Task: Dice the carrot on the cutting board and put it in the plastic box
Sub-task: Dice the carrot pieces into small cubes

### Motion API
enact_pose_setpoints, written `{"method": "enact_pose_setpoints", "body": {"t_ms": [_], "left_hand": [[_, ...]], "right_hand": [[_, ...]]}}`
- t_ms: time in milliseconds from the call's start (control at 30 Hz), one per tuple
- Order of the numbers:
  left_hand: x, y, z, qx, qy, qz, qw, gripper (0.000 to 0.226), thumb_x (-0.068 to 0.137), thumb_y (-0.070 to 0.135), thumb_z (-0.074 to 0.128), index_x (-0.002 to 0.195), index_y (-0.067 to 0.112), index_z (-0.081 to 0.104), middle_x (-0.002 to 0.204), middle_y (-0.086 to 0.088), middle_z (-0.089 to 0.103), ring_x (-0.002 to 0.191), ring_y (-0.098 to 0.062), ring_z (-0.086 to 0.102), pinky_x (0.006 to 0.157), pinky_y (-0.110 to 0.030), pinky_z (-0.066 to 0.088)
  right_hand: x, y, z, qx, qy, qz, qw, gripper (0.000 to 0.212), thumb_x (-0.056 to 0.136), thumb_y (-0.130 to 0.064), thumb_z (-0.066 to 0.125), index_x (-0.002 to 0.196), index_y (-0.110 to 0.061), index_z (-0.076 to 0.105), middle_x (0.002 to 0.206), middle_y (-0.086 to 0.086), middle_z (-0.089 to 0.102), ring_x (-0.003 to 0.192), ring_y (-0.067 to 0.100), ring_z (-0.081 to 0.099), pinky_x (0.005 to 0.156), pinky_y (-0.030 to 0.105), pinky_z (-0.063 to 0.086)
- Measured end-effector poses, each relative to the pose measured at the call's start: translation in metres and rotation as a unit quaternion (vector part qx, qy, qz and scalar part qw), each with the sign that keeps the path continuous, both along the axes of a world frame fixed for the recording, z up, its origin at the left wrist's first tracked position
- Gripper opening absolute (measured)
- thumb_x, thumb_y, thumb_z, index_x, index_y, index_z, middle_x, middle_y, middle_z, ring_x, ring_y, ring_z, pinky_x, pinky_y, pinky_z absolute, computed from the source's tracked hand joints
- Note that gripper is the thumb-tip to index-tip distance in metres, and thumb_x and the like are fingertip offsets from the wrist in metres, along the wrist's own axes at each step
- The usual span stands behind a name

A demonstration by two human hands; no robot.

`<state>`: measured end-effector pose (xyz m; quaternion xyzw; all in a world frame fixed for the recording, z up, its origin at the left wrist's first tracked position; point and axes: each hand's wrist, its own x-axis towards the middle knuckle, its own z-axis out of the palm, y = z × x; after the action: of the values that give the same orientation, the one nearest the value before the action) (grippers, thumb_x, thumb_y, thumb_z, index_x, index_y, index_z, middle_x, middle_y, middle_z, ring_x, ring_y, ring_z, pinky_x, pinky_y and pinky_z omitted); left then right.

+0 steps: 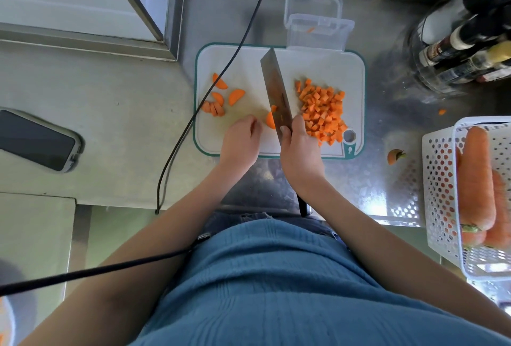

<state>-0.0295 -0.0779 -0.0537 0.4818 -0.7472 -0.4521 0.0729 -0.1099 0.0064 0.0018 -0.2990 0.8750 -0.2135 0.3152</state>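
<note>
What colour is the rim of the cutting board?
Teal green, around a white cutting board; the head view shows it.

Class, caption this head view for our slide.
Right hand holds cleaver over carrot slice; diced carrot piled beside.

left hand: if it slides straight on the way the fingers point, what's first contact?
Likely the half-round carrot slice just ahead of the left hand fingertips, then the knife blade behind it. Depth is unclear, so the hand's height above the board is uncertain.

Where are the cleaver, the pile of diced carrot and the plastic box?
cleaver [275, 91]: head view, flat of blade.
pile of diced carrot [322, 110]: head view, middle of heap.
plastic box [343, 39]: head view, right wall.
</note>
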Motion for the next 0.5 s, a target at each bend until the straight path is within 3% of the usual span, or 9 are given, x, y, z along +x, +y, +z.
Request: {"method": "enact_pose_setpoints", "body": {"t_ms": [167, 300, 500], "left_hand": [[-0.0070, -0.0002, 0.0034, -0.037, -0.084, -0.055, 0.994, 0.035, 0.097, 0.025, 0.039, 0.063, 0.022, 0.033, 0.056, 0.004, 0.040, 0.051, -0.016, 0.039, 0.046, -0.029, 0.023], [-0.0078, 0.0038, 0.0046, -0.051, -0.073, -0.060, 0.994, 0.028, 0.096, 0.024, 0.040, 0.070, 0.018, 0.043, 0.056, 0.006, 0.041, 0.054, -0.018, 0.044, 0.046, -0.027, 0.023], [-0.0090, 0.0046, 0.0028, -0.038, -0.061, -0.047, 0.996, 0.028, 0.096, 0.022, 0.040, 0.069, 0.017, 0.044, 0.056, 0.002, 0.044, 0.057, -0.024, 0.048, 0.047, -0.028, 0.027]], "right_hand": [[-0.0002, -0.0016, -0.0008, 0.004, 0.006, 0.011, 1.000, 0.013, 0.103, -0.025, 0.028, 0.094, -0.015, 0.030, 0.062, -0.001, 0.043, 0.054, 0.018, 0.043, 0.045, 0.030, 0.029], [0.0008, -0.0035, -0.0031, 0.001, 0.014, 0.016, 1.000, 0.014, 0.103, -0.026, 0.028, 0.094, -0.015, 0.030, 0.063, -0.002, 0.043, 0.063, 0.031, 0.052, 0.051, 0.035, 0.038], [0.0021, -0.0033, -0.0080, 0.016, 0.032, 0.035, 0.999, 0.013, 0.104, -0.025, 0.027, 0.093, -0.017, 0.027, 0.063, -0.002, 0.042, 0.065, 0.031, 0.053, 0.051, 0.034, 0.039]]}}
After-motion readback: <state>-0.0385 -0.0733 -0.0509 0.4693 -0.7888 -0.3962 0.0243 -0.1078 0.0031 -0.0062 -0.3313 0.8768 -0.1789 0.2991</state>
